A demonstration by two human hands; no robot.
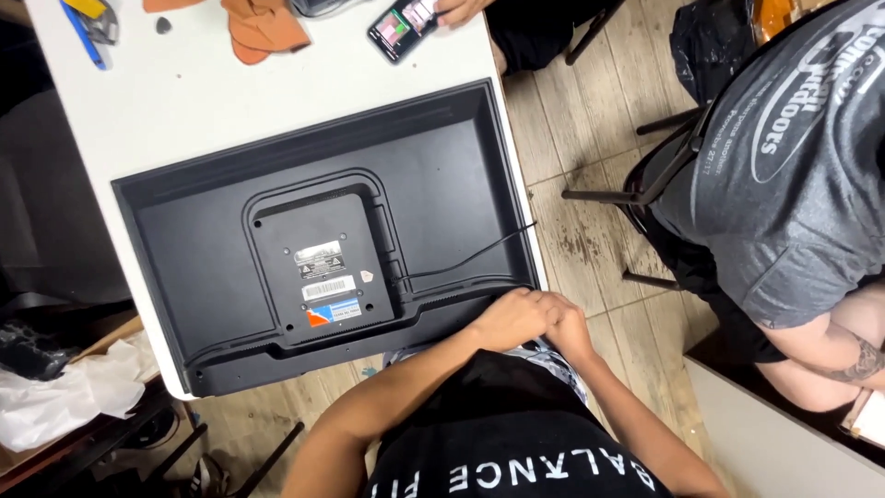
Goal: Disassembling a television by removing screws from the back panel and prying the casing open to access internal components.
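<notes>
A black flat television lies face down on a white table, its back panel and labels facing up. A thin black cable runs across the panel toward its right edge. My left hand and my right hand are pressed together at the television's near right corner. The fingers of both are curled, and I see nothing held in them. The left hand rests on the television's rim.
Another person's hand holds a phone at the table's far edge, beside orange cloth and a blue tool. A person in a grey shirt sits on a chair at the right. White plastic lies left.
</notes>
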